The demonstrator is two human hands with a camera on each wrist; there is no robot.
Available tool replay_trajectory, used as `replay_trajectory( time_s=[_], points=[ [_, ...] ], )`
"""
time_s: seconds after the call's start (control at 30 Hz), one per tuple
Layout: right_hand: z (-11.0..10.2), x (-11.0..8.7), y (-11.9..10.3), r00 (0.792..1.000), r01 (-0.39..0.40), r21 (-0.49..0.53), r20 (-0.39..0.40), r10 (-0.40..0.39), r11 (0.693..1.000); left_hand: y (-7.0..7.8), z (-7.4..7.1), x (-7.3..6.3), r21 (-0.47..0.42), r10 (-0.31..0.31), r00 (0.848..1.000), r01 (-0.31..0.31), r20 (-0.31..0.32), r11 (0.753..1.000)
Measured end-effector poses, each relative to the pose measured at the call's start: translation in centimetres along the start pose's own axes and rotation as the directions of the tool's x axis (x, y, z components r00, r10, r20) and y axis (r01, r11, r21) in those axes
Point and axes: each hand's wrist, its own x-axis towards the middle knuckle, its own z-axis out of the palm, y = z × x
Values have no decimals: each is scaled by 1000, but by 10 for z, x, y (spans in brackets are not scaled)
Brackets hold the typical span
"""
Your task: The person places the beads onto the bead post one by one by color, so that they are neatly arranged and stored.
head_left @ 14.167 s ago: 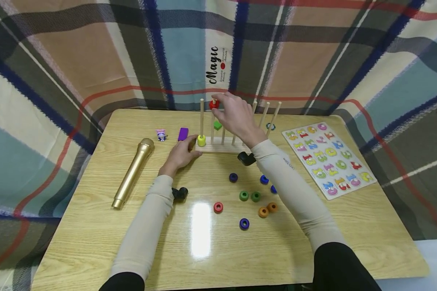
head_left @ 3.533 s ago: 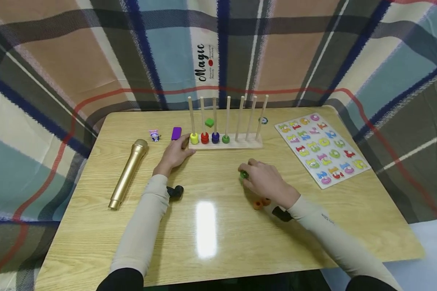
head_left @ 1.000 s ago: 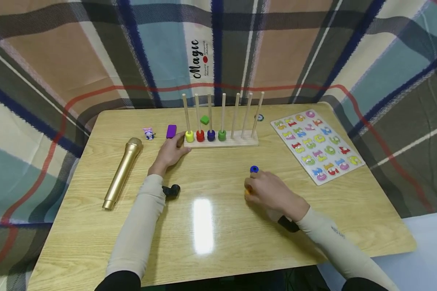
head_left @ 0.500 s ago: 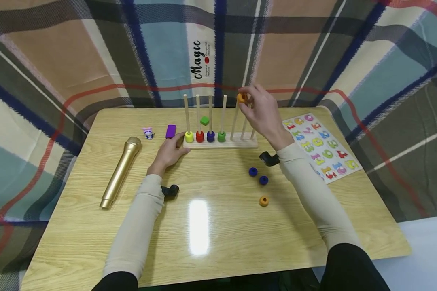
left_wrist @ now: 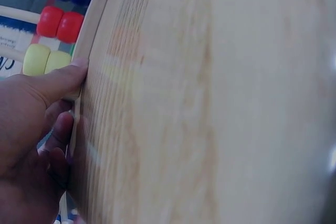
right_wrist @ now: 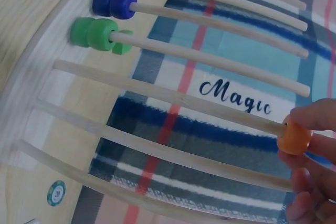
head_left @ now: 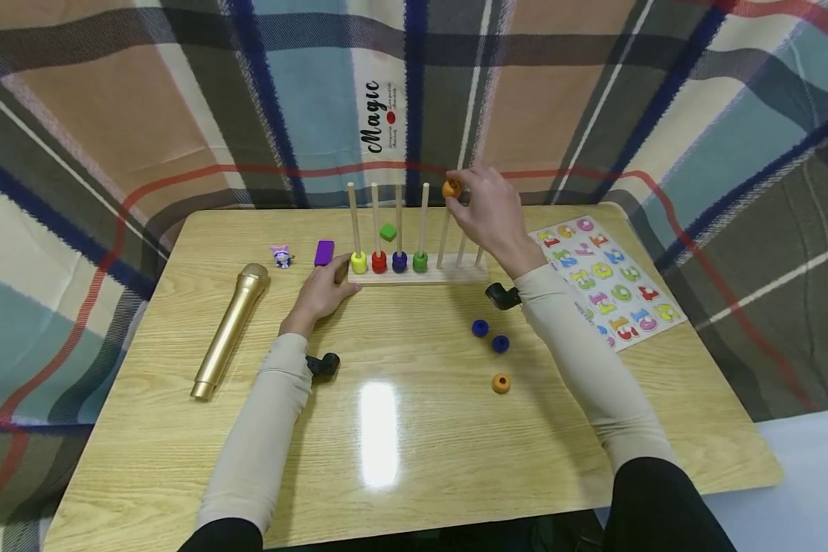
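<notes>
A wooden peg rack stands at the back of the table. Its first four pegs carry yellow beads, red beads, blue beads and green beads, paired at the bottom. My left hand grips the rack's left end, thumb along the base's edge beside the yellow beads. High at the fifth peg, my right hand pinches an orange bead between thumb and fingers. The bead sits right at that peg's tip. The last two pegs are bare.
Two blue beads, the nearer one and another, lie right of centre, with an orange bead below. Around them are a gold microphone, figurine, purple block, green block and number board.
Beads once loose on the table have joined the red, blue and green pegs. My right hand picked up an orange bead and carried it to the fifth peg's tip. My left hand kept its hold.
</notes>
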Motion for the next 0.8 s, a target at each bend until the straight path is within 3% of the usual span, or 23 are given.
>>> replay_trajectory(
  time_s=[0.2,0.37,0.43,0.5,0.53,0.57,0.63,0.7,0.73,0.8],
  points=[
    [-2,-8,3,1000,10,20,3,-11,1000,-1,1,0,-2,3,1000,-3,-1,1000],
    [-8,-43,10,994,81,72,-72,-76,994,0,2,0,6,8,1000,-8,-8,1000],
    [-8,-67,12,997,82,60,-20,-81,995,0,3,0,6,10,1000,-10,-2,1000],
    [-7,-95,13,990,57,27,124,-60,998,0,4,1,7,10,1000,-10,4,1000],
    [-6,-109,13,973,32,1,230,-31,999,-1,4,1,7,9,1000,-9,6,1000],
    [-5,-124,14,940,4,-29,341,6,1000,-1,4,2,8,7,1000,-7,9,1000],
    [-1,-152,15,845,-25,-93,531,71,995,-2,4,2,7,2,1000,-3,13,1000],
    [4,-175,16,753,-40,-147,646,126,988,-1,2,3,5,0,1000,0,11,1000],
    [8,-185,17,726,-51,-160,672,146,986,-1,2,4,4,-1,1000,1,9,1000],
    [14,-200,17,718,-59,-149,681,146,987,-1,0,5,5,-4,1000,4,5,1000]
  ],
)
